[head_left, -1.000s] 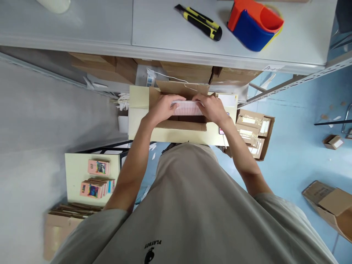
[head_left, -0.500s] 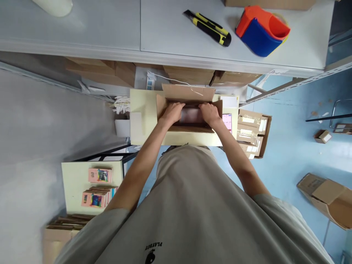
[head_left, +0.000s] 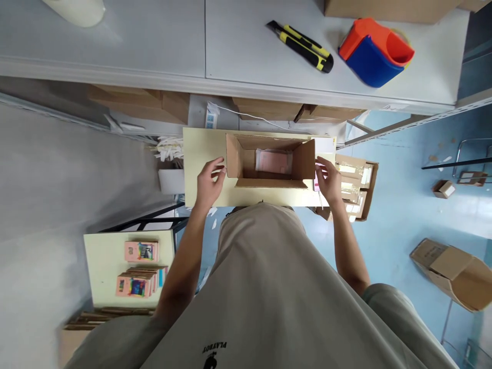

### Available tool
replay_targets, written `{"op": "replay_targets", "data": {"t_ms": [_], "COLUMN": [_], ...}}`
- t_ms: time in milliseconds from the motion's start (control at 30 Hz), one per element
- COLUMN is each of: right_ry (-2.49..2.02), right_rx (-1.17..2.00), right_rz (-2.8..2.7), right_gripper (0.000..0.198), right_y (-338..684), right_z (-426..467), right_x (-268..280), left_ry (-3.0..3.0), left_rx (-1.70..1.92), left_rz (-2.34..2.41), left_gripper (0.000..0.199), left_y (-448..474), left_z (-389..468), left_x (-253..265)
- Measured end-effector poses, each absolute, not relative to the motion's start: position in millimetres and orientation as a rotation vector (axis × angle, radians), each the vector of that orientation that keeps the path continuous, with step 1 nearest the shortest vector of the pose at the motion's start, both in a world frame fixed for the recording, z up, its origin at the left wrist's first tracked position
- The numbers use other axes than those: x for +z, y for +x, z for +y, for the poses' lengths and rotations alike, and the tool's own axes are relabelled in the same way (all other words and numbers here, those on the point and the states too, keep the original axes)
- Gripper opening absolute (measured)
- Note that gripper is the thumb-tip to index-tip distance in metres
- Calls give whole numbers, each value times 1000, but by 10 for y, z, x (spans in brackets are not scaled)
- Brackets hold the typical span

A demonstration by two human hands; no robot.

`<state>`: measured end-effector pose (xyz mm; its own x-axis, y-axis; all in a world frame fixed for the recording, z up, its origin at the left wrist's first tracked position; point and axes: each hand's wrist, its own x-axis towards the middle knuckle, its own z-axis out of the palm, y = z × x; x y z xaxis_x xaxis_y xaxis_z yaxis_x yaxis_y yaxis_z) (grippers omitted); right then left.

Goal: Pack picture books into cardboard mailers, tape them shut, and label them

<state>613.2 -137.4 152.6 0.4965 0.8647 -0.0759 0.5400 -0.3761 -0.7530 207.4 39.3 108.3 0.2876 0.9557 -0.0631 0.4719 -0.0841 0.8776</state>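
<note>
Left hand [head_left: 208, 185] and right hand [head_left: 329, 183] were empty, fingers parted and half-curled, just beside opposite ends of the open carton [head_left: 305, 160] on the cream table [head_left: 200, 146], pink packet [head_left: 272, 161] inside.

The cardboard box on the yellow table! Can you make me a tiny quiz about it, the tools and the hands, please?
1. What lies in the open cardboard box?
A) a white cup
B) a pink package
C) a stack of books

2. True or false: in the picture, the utility knife lies left of the orange-and-blue tape dispenser.

3. Is the left hand or the right hand holding anything?

Key: 1. B. 2. True. 3. No, neither.
</note>
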Motion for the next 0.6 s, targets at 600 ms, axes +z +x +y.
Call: {"op": "replay_targets", "data": {"t_ms": [600], "right_ry": [-2168], "right_rx": [442], "right_rz": [-1424], "right_gripper": [54], "right_y": [6535], "right_z": [-65], "right_x": [1324], "left_ry": [1820], "left_rx": [625], "left_rz": [1282], "left_gripper": [57], "left_y": [2365], "left_z": [145], "left_x": [1292]}}
